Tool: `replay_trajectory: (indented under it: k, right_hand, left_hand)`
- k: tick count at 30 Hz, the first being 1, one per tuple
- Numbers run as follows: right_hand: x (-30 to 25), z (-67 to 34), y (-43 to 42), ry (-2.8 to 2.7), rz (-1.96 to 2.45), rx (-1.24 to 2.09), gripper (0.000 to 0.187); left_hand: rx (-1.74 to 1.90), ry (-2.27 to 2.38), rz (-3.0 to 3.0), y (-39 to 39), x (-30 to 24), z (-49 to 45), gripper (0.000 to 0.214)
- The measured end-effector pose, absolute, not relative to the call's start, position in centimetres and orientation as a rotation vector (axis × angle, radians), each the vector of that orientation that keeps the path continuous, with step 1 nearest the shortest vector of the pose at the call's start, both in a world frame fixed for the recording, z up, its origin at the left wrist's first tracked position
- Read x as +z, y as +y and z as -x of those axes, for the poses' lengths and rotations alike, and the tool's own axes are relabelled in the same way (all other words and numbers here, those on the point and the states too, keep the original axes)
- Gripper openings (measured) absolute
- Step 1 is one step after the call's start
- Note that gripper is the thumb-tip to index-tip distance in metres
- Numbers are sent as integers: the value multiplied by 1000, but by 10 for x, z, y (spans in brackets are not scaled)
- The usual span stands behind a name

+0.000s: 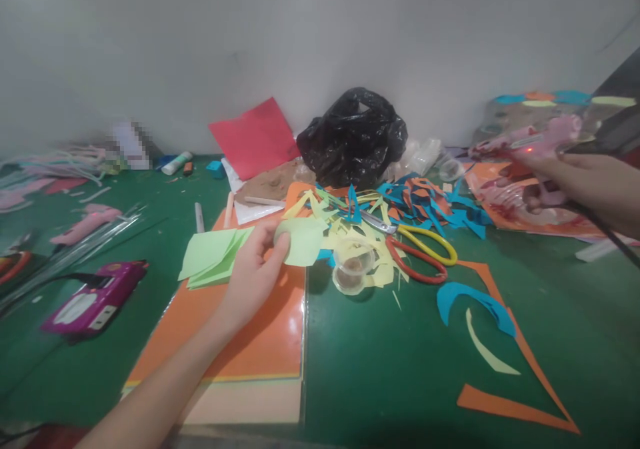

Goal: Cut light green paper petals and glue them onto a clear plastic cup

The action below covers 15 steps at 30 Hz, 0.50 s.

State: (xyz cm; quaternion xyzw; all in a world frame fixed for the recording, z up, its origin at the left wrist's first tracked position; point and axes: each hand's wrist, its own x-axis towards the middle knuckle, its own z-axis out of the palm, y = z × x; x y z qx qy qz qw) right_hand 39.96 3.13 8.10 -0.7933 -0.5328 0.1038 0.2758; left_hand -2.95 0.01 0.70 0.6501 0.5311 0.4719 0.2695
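My left hand (253,275) pinches light green paper, with a folded fan of sheets (213,259) on one side and a rounded piece (303,241) on the other. It hovers above a stack of orange paper (255,335). My right hand (565,185) grips a pink hot glue gun (530,141), whose black cable (600,219) runs down to the right. Beneath that hand lies an orange sheet with pink shapes (520,202). I cannot tell whether the glue gun touches the sheet.
Scissors with red and yellow handles (420,255) and clear plastic cups (353,269) lie among blue and yellow paper scraps (415,202) on the green table (365,362). A black plastic bag (353,139) and red paper (255,139) stand against the wall (320,35).
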Motion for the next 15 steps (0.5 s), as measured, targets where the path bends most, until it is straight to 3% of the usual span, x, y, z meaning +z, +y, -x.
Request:
replay_trajectory:
  k: [7,15]
  right_hand:
    - [96,-368,26,-1209,2146,539,37]
    - [90,-367,39,-1178,2118,498,28]
  left_hand:
    - [1327,1484,-1747,-4,25,28,12]
    - [988,1157,-2287,20,106,-16,14]
